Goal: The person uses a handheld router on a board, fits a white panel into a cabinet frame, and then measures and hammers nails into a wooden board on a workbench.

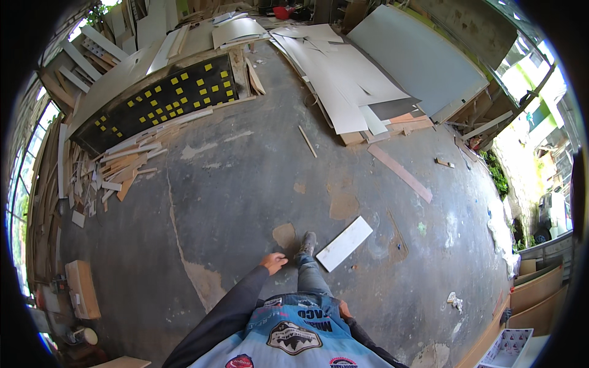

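My left hand (273,262) hangs beside my forward leg, above the concrete floor. Its fingers are loosely bent and a little apart, with nothing seen in them. Only a small part of my right hand (345,308) shows at the right edge of my shirt; its fingers are hidden. A flat white rectangular board (345,244) lies on the floor just right of my shoe (308,243), at a slant. Neither hand touches it.
Large white sheets (343,80) are stacked ahead, beside a leaning grey panel (417,58). A black panel with yellow squares (159,101) stands at left behind scrap wood strips (132,156). A pinkish plank (400,173) and a thin stick (308,141) lie on the floor.
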{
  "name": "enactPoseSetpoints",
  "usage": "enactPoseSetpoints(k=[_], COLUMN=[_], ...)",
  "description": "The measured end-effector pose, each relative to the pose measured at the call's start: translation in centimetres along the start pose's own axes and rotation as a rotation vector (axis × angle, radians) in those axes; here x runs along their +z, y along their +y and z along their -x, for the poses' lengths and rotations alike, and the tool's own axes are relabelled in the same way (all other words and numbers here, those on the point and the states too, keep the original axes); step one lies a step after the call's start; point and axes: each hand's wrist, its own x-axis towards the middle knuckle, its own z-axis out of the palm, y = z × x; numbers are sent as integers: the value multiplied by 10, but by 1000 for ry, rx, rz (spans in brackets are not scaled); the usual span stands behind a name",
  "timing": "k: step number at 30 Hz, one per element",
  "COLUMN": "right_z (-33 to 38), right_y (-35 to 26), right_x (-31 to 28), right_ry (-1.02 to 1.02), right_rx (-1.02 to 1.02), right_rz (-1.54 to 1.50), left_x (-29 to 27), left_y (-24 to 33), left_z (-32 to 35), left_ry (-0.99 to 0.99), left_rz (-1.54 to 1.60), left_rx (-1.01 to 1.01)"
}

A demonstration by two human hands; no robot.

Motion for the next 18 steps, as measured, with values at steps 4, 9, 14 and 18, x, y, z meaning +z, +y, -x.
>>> enactPoseSetpoints(k=[4,9,14,18], right_z=[-133,-268,-436,-537], right_y=[87,-145,-293,-322], right_x=[-108,-199,-246,-280], right_ry=[219,-201,69,114], right_rx=[39,88,-160,-4], right_rz=[475,598,374,208], left_x=[-23,-105,-126,-102], left_y=[21,3,-81,-25], left_z=[-97,-68,-110,-182], left_ry=[5,399,93,-61], left_rz=[-602,157,-142,-754], left_rx=[-14,-373,-478,-207])
